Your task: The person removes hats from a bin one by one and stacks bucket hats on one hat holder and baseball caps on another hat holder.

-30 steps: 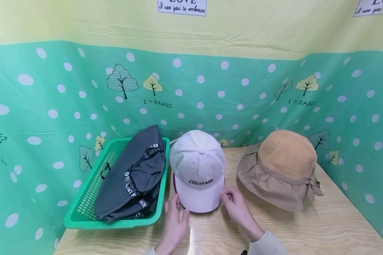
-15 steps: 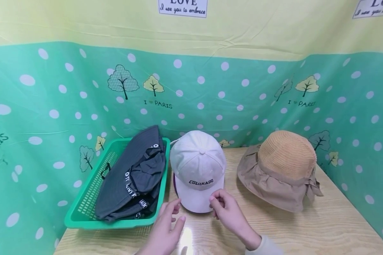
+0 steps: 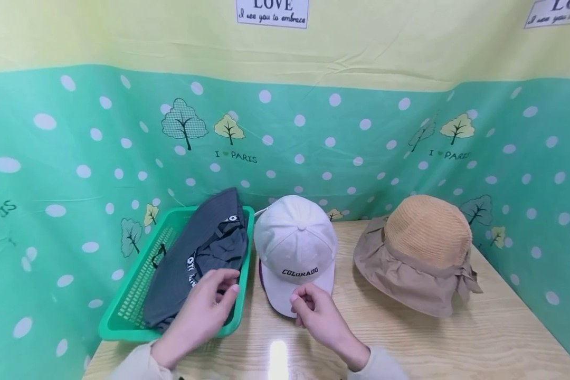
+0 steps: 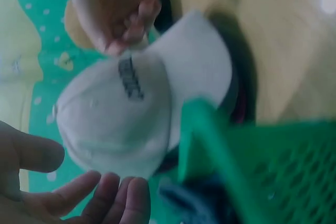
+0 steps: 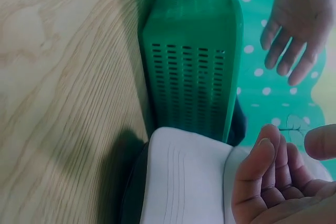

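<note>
Fingers [image 3: 225, 274] empty, loose on left hand [image 3: 200, 311] above green basket [image 3: 128, 334], half-curled on right hand [image 3: 320, 319] above white cap [image 3: 296, 232].

A pale, wood-grained surface [image 3: 456, 351] carries a row of headwear and a container: a green plastic basket [image 3: 123, 334] at left, a white "COLORADO" cap [image 3: 294, 237] just beside it, brim forward, with a dark brim [image 5: 135, 187] showing beneath, and, apart at right, a tan sun hat [image 3: 423, 253], crown up. Glare [image 3: 278, 359] streaks the wood near the front.
</note>
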The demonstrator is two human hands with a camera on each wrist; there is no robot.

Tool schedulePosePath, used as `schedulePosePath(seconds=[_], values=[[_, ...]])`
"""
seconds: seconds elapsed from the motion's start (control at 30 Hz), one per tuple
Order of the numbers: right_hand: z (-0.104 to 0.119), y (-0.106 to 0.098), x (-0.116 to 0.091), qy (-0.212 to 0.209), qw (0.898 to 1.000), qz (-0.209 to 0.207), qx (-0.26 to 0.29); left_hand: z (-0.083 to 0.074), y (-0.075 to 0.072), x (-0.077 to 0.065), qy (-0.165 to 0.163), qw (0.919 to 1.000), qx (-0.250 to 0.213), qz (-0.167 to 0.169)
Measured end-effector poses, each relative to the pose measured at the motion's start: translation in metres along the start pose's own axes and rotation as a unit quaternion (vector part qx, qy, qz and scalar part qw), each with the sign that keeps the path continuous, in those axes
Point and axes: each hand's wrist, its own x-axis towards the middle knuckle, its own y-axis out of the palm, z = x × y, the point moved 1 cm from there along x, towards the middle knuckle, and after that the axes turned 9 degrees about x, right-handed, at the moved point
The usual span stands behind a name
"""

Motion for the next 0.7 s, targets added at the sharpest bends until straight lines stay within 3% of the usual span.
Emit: schedulePosePath(seconds=[0.2,0.37,0.57,0.7], values=[[-0.007,0.012,0.007,-0.015,1.000,0.016,0.011,0.009,-0.033,0.021,0.002,0.9993,0.037,0.006],[-0.007,0.022,0.011,-0.020,0.999,0.026,0.013,0.020,-0.048,0.035,0.008,0.9976,0.068,0.009],[-0.008,0.036,0.015,-0.014,0.999,0.039,0.010,0.041,-0.058,0.056,-0.020,0.9965,0.075,0.031],[-0.013,0.045,0.016,0.000,0.999,0.047,0.027,0.057,-0.064,0.073,-0.061,0.9944,0.058,0.065]])
